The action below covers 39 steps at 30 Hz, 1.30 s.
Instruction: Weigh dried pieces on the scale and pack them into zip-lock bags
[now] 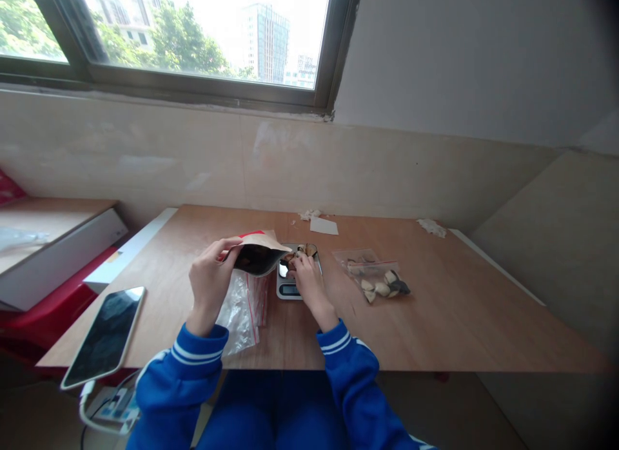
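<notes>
My left hand (211,274) is closed on the edge of a brown paper pouch (271,244) with a red patch. The pouch is tilted on its side, its dark mouth facing me, and what lies deep inside is hard to see. A small kitchen scale (289,291) with a display stands to its right. Dried brown and cream pieces (307,249) lie on its plate. Over the plate, the bent fingers of my right hand (307,280) are closed around some brown pieces, partly hiding them. Clear zip bags (240,311) with red seals lie flat below the pouch.
To the right, zip bags hold cream and dark pieces (382,286). A phone (105,337) with a white cable lies at the table's left edge. A white card (324,226) and crumpled tissue (432,227) lie towards the wall. A window is above.
</notes>
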Each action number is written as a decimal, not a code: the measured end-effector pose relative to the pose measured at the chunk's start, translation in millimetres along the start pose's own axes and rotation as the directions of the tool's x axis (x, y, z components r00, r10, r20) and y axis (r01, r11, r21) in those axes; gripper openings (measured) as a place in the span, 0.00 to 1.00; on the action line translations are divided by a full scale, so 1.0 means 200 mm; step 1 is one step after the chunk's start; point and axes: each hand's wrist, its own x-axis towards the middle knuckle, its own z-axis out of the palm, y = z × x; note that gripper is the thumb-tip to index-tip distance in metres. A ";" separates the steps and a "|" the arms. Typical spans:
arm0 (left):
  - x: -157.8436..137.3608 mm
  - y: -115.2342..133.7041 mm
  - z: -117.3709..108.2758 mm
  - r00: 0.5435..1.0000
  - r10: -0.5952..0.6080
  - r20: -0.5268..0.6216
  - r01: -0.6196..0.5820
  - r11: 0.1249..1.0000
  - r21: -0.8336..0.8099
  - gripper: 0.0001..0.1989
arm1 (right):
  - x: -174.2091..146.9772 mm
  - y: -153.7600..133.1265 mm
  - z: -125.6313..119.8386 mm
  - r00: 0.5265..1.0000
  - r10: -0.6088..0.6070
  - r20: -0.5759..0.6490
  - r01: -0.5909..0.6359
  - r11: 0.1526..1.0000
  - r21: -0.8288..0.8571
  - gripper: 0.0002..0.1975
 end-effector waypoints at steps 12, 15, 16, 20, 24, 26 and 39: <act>0.00 -0.01 0.00 1.000 0.028 -0.004 -0.028 0.999 -0.017 0.08 | 0.11 -0.04 -0.07 0.987 -0.038 0.156 0.092 0.930 -0.357 0.15; 0.00 -0.02 0.00 1.000 0.024 -0.003 -0.024 0.999 -0.023 0.08 | 0.09 -0.05 -0.11 0.997 -0.057 0.048 0.066 0.974 -0.218 0.17; 0.00 -0.02 0.00 1.000 0.023 -0.002 -0.023 0.999 -0.027 0.08 | 0.07 -0.07 -0.13 0.998 -0.052 -0.029 0.048 0.990 -0.130 0.17; 0.00 -0.02 0.01 1.000 0.015 0.001 -0.015 0.999 -0.051 0.08 | -0.02 -0.20 -0.22 0.945 -0.055 -0.321 0.147 0.952 0.270 0.14; -0.02 -0.01 0.01 1.000 -0.009 0.000 0.009 0.999 -0.047 0.08 | -0.07 -0.44 -0.23 0.932 -0.287 -0.221 0.345 0.889 0.302 0.15; -0.04 -0.02 0.01 1.000 -0.024 -0.004 0.024 0.999 -0.046 0.08 | -0.05 -0.54 -0.19 0.959 -0.272 -0.073 0.282 0.936 0.212 0.19; -0.12 -0.06 0.00 0.997 -0.070 -0.016 0.069 0.994 -0.083 0.08 | 0.21 -0.62 0.05 0.978 -0.031 0.206 0.065 0.985 -0.162 0.19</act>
